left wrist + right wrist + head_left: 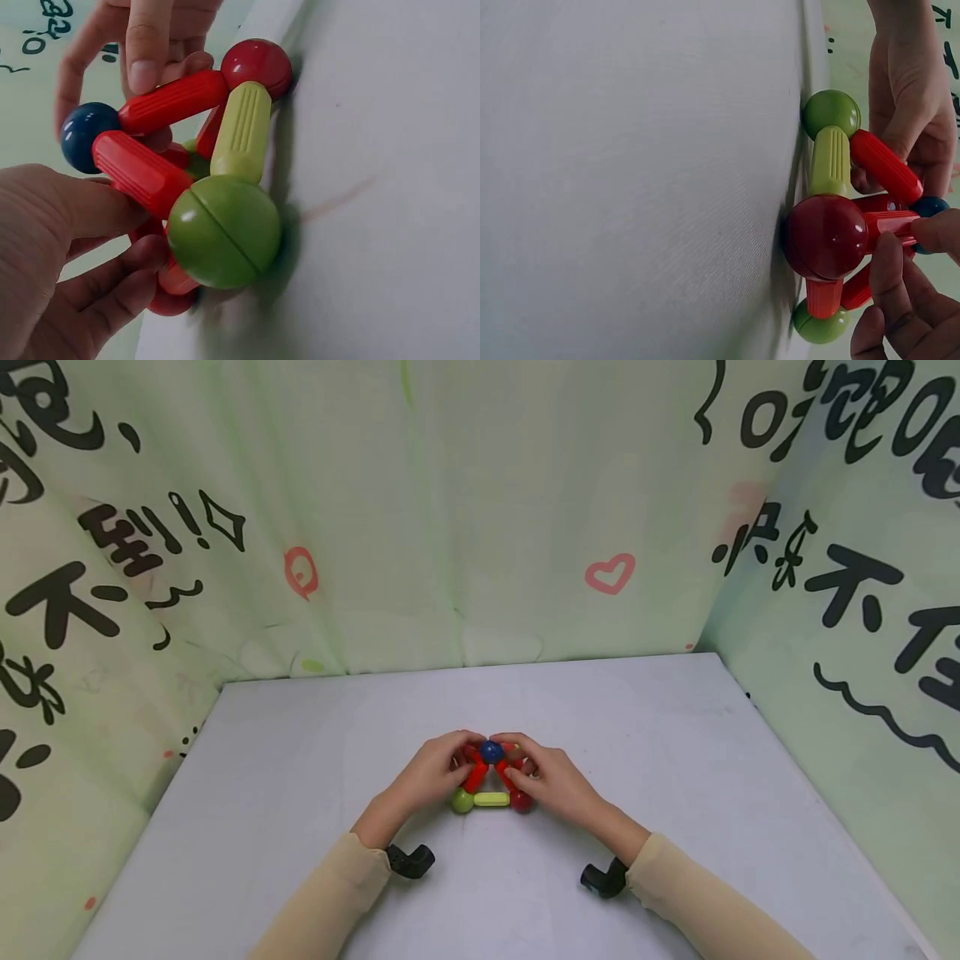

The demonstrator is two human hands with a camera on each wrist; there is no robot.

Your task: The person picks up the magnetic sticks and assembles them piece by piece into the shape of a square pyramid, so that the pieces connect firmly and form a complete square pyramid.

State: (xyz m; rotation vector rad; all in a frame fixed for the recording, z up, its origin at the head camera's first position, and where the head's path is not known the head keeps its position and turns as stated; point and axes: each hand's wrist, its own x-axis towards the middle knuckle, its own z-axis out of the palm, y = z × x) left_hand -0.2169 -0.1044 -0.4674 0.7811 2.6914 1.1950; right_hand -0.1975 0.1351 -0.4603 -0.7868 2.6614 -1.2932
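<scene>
A small pyramid-shaped frame of ball-and-rod magnetic toy pieces stands on the white table between both hands. Its blue ball [491,752] sits at the top, with red rods [146,171] running down from it. At the front base, a yellow-green rod [492,799] joins a green ball [225,232] to a dark red ball [826,238]. My left hand [435,768] pinches a red rod on the left side, thumb in front. On the other side, my right hand [555,781] pinches a red rod between thumb and fingers. Fingers partly hide the rear pieces, including another green ball [820,322].
The white tabletop [315,727] spreads around the frame. Pale green curtains [450,527] with black lettering and pink drawings hang behind and at both sides. Black wrist mounts [411,862] stick out by the cuffs of the beige sleeves [330,893].
</scene>
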